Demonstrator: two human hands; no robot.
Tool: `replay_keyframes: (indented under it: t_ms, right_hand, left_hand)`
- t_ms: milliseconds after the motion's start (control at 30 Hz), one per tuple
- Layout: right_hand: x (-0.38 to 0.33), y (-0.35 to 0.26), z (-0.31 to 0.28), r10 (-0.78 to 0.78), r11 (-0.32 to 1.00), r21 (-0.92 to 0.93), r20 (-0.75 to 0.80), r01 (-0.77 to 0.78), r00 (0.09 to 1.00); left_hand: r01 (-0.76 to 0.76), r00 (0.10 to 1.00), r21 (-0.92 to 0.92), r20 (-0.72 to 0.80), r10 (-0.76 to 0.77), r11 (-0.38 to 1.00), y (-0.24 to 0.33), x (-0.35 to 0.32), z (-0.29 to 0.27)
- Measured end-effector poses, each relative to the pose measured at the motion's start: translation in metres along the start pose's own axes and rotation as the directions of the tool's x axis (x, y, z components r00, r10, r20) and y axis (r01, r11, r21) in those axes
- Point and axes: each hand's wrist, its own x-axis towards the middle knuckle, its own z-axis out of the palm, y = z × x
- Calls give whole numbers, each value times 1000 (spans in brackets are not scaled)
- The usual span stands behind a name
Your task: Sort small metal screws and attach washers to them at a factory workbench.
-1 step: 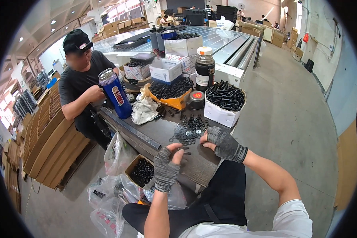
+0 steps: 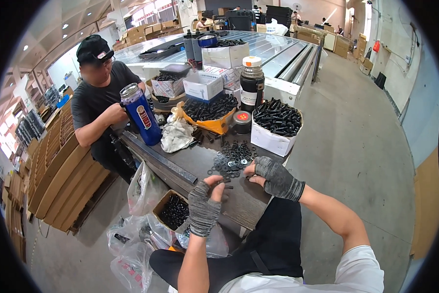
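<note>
My left hand (image 2: 204,209), in a grey fingerless glove, pinches a black bolt (image 2: 228,187) between thumb and fingers above the dark tabletop (image 2: 244,207). At the near edge of a spread of loose black washers (image 2: 228,162), my right hand (image 2: 277,179), gloved alike, has its thumb and fingers closed. Something small and dark shows at those fingertips, too small to make out. A few silver washers (image 2: 244,161) lie among the black ones. Beyond my right hand stands a white box (image 2: 273,142) heaped with black bolts (image 2: 277,118).
An orange-yellow bag (image 2: 220,128) of black screws, a round tin (image 2: 242,123), a black thermos (image 2: 251,88) and a blue bottle (image 2: 144,118) stand farther back. A metal bar (image 2: 158,157) edges the table. Left sits a co-worker (image 2: 102,88); a box of black parts (image 2: 173,211) is below.
</note>
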Motion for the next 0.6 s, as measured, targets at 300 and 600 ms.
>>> replay_keyframes:
  t_ms: [300, 600]
  right_hand:
    - [-3, -7, -10, 35, 992, -124, 14, -33, 999]
    - [-1, 4, 3, 121, 986, -122, 75, -111, 990]
  left_hand:
    - [-10, 1000, 189, -3, 11, 982, 1, 3, 3]
    - [143, 989, -32, 41, -142, 989, 11, 13, 5]
